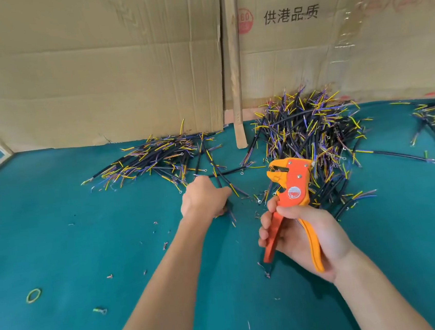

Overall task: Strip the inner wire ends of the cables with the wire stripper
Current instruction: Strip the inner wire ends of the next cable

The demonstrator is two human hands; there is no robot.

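Right hand (302,232) grips the orange wire stripper (289,197) by both handles, head upright, its mouth open. Left of the stripper, the left hand (205,198) rests on the green table (57,235), fingers curled around a black cable (219,180). Behind the stripper lies the large cable pile (310,139); a smaller pile (156,157) lies beyond the left hand, against cardboard (93,70).

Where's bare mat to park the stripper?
Free: near-left green mat, between the rubber band and left hand, only small scraps. Crowded: left cable pile, big pile behind the wire stripper in the right hand.
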